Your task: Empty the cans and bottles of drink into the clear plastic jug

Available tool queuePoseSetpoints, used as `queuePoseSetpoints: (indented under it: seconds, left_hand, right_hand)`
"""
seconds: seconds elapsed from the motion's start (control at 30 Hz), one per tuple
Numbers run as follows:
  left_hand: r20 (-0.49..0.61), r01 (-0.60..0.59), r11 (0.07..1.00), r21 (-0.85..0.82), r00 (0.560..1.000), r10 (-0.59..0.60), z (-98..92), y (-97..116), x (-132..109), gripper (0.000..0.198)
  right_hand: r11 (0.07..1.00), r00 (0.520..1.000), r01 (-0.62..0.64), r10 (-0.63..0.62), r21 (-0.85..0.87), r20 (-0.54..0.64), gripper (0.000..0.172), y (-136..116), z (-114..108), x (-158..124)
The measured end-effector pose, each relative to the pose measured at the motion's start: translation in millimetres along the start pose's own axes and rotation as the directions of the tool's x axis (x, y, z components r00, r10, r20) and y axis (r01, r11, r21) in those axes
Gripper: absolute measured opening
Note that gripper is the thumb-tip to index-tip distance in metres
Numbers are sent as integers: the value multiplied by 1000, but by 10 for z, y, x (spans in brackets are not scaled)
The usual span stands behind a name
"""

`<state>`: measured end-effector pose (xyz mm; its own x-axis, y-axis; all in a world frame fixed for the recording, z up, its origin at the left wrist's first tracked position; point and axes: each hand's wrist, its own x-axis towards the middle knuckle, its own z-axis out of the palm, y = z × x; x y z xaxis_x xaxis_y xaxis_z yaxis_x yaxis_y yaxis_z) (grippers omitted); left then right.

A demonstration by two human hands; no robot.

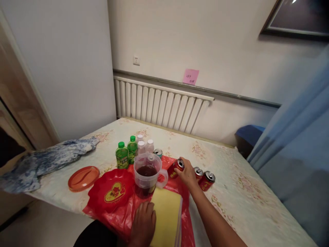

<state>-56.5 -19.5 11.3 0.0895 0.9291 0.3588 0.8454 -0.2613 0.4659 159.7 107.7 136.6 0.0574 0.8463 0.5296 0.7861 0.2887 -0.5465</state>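
Note:
My right hand (187, 172) is closed round a red drink can (174, 168), which tilts to the left beside the jug handle, its opened top facing me. Dark brown liquid lies in a clear plastic jug (147, 175) to the left of that can. My left hand (144, 219) rests by the left edge of a yellow pad (166, 216), fingers loosely bent and nothing visible in them. Under the jug and pad spreads a red plastic sheet (123, 221). Two more red cans, one nearer (207, 181) and one behind (198, 172), stand right of my right hand.
A red scalloped plate (99, 192) and an orange lid (77, 180) lie to the left. Behind the jug stand two green-capped bottles (122, 156), several small white-capped bottles (149, 146) and a teal can (158, 153). A blue patterned cloth (59, 157) covers the left table edge.

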Motion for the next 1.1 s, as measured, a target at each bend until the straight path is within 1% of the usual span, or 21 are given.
queuePoseSetpoints:
  seconds: [0.17,0.27,0.33,0.37,0.43,0.53,0.6,0.67,0.77,0.83,0.87,0.97,1.1]
  left_hand:
    - [41,-33,995,-96,998,37,-97,-24,37,28]
    - [-17,-26,987,-156,1000,24,-145,-2,9,27]
    - [-34,-25,973,-229,999,17,-199,81,-29,32]
    - [-19,-26,959,-282,1000,22,-237,145,-49,36]
    - [56,-28,914,-405,997,56,-338,303,-84,50]
    - [163,2,834,-552,981,105,-549,555,-114,71]
    - [244,44,787,-615,960,137,-713,693,-126,80]
    - [292,62,729,-682,936,194,-875,797,-141,81]
    - [358,147,602,-785,901,246,-1060,897,-182,80]
    - [370,190,546,-816,897,241,-1124,931,-224,79]
    - [368,200,536,-820,902,226,-1138,939,-248,79]
    - [355,218,540,-813,921,163,-1138,936,-319,78]
    - [340,235,556,-798,936,94,-1143,927,-385,75]
  right_hand:
    - [989,999,-24,19,148,32,55,-114,-532,-510]
    - [970,998,-54,42,236,55,56,-186,-771,-805]
    - [959,995,-79,60,271,76,56,-257,-891,-982]
    - [954,993,-90,66,285,94,57,-304,-940,-1062]
    - [943,989,-100,60,317,134,58,-419,-1020,-1203]
    - [922,977,-89,8,376,213,61,-627,-1108,-1371]
    - [910,962,-93,-22,403,272,62,-766,-1155,-1461]
    - [903,946,-110,-33,416,323,63,-888,-1197,-1537]
    - [896,933,-138,-25,423,359,67,-1023,-1250,-1625]
    - [890,932,-151,-17,430,362,70,-1077,-1269,-1671]
    - [887,933,-155,-14,435,359,71,-1095,-1270,-1693]
    - [876,945,-179,26,448,327,70,-1119,-1233,-1761]
    - [850,955,-252,142,462,259,73,-1120,-1123,-1861]
